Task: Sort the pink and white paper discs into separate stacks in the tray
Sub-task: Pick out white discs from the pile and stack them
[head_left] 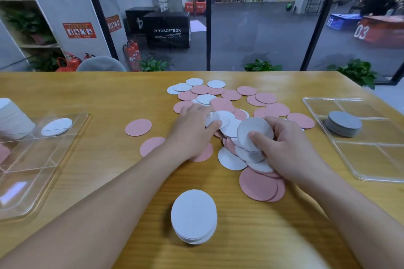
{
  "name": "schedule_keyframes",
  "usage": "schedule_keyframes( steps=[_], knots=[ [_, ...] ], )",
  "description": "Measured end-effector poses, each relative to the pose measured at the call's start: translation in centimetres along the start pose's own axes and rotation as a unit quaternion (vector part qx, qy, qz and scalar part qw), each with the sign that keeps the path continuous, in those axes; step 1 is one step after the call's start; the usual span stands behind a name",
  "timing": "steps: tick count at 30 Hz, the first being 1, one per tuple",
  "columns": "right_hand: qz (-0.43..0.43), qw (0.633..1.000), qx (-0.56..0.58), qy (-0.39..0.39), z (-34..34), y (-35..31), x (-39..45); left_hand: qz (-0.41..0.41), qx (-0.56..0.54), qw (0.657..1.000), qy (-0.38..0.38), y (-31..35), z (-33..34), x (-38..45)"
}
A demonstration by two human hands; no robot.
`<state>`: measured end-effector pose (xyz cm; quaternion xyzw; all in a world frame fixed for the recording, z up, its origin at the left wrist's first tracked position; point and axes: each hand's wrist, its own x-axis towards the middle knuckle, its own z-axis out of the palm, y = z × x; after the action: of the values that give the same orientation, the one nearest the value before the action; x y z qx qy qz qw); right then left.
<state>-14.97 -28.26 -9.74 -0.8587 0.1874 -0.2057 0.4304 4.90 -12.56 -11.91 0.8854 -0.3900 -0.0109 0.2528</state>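
The left tray (65, 137) is running off the frame edge, and its pink contents are barely showing. Thin, round, matte paper discs (231, 102) (pink and white mixed) are lying scattered mid-table. The right hand (286, 148) is pinching a white disc (254, 135) upright; the left hand (192, 131) is pressing flat, fingers relaxed, on the pile. A neat white stack (194, 217) is sitting nearest the camera.

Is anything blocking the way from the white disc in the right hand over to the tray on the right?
Nothing visible does. The right hand holds a white disc, and only bare table and flat pink discs lie before the right tray.
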Motion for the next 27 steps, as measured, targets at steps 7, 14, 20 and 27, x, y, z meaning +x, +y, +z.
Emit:
schedule_keyframes(
  steps=[7, 14, 20, 27],
  knots=[
    [0.031, 0.999, 0.004, -0.008, 0.9, 0.6, 0.2, 0.02, -0.005, 1.0, -0.015, 0.7, -0.6, -1.6],
    [0.032, 0.994, 0.068, -0.078, 3.7, -1.7, 0.0, 0.0, -0.095, 0.996, 0.0, -0.8, -2.7, -4.8],
    [0.061, 0.984, 0.142, -0.089, 4.1, -2.1, 0.3, -0.042, -0.221, 0.973, 0.045, -2.1, -3.6, -6.6],
    [0.04, 0.983, 0.149, -0.097, 2.5, -1.6, -0.2, -0.059, -0.389, 0.919, 0.03, -1.1, -4.2, -7.1]
  ],
)
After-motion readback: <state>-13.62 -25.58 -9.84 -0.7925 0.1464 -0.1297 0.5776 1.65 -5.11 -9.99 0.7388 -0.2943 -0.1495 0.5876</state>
